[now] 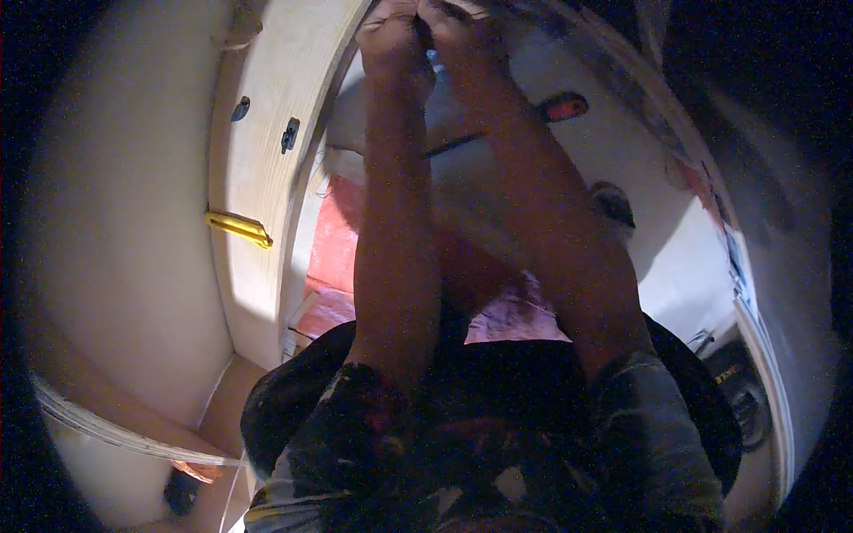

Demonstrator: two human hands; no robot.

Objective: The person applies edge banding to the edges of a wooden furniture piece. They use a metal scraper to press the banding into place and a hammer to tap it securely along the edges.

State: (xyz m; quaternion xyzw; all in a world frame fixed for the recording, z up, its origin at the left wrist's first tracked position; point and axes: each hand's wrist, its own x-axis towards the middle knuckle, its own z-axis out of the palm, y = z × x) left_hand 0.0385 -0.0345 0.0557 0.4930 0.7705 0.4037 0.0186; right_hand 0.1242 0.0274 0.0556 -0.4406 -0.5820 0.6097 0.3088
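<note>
Both my arms reach up to the far edge of the view, where the fingertips are partly cut off. My left hand (391,40) is curled closed, with its knuckles up. Right beside it, my right hand (464,35) is also bent closed, the two nearly touching. Whatever they pinch is too dark and small to make out. A screwdriver (566,107) with a red and black handle lies beyond my right forearm, its thin shaft pointing left. On a pale wooden ledge (253,178) to the left rests a yellow utility knife (238,228).
Two small dark fittings (290,135) are on the wooden ledge. Red and pinkish sheeting (333,231) shows below, between ledge and arms. A round dark object (612,204) sits right of my right forearm. A curved board edge (133,435) runs along the lower left. Pale walls enclose the space.
</note>
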